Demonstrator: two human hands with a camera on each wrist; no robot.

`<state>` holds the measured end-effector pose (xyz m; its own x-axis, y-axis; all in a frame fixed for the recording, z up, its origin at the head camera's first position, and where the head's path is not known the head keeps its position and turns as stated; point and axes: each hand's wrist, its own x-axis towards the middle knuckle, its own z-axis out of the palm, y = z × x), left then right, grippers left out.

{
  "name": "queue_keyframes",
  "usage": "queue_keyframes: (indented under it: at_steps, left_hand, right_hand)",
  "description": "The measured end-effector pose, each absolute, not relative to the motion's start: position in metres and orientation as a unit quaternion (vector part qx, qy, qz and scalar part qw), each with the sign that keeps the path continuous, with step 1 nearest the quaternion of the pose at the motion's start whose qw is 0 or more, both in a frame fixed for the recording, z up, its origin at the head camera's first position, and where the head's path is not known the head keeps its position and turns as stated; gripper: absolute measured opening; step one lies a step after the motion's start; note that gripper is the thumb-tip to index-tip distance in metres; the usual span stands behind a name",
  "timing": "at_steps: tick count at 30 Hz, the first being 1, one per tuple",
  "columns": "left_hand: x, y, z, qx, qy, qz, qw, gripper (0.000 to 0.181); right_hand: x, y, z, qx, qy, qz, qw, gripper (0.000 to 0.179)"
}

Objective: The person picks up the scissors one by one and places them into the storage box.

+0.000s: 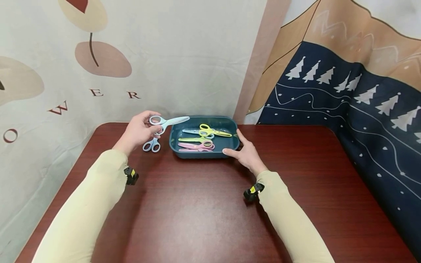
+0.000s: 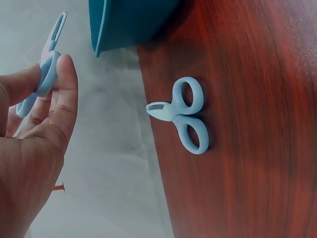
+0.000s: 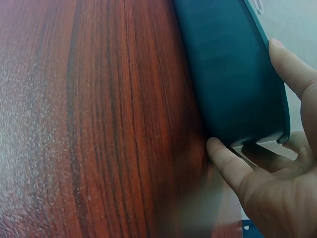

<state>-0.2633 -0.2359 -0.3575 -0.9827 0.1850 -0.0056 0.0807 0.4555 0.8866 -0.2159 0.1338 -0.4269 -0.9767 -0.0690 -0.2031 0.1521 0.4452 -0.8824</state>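
Observation:
My left hand (image 1: 138, 130) pinches a pair of light blue scissors (image 1: 177, 120) by the handle loops, raised at the left end of a dark teal plastic box (image 1: 204, 155). The blades point right, over the box's rim. Below that hand, smaller blue scissors (image 2: 171, 110) lie on the table. My right hand (image 1: 247, 153) holds the box at its right front corner, thumb and fingers spread around it. Inside the box lie yellow scissors (image 1: 215, 132), another blue pair (image 1: 190, 131), green scissors (image 1: 190, 139) and pink scissors (image 1: 190, 146) close to the front wall.
The box stands near the back edge of a dark red wood table (image 1: 194, 204). Behind it hangs a pale printed cloth (image 1: 184, 65), and a navy cloth with white trees (image 1: 329, 98) covers the right side.

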Motion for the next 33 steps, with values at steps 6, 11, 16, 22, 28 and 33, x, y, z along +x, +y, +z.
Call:
queue_keyframes:
  at_steps: [6,11,16,22,28,33]
  left_hand:
    - [-0.264,-0.230,-0.356,0.083,0.848,0.520,0.062,0.046]
    - [-0.265,-0.223,-0.354,0.083,0.845,0.523,0.072,0.046]
    - [-0.266,-0.215,-0.352,0.081,0.846,0.520,0.082,0.047]
    - [-0.268,-0.210,-0.353,0.088,0.850,0.513,0.086,0.046]
    - [-0.270,-0.205,-0.354,0.101,0.850,0.510,0.084,0.044]
    - [-0.272,-0.201,-0.354,0.105,0.856,0.498,0.088,0.043]
  right_hand:
    - [-0.216,0.134,-0.428,0.023,0.844,-0.525,0.103,0.102]
    - [-0.216,0.135,-0.428,0.021,0.846,-0.522,0.105,0.102]
    - [-0.216,0.135,-0.428,0.020,0.845,-0.524,0.105,0.102]
    - [-0.217,0.135,-0.428,0.018,0.845,-0.524,0.105,0.103]
    - [-0.217,0.134,-0.428,0.020,0.844,-0.525,0.108,0.102]
    - [-0.217,0.134,-0.427,0.021,0.846,-0.522,0.106,0.102]
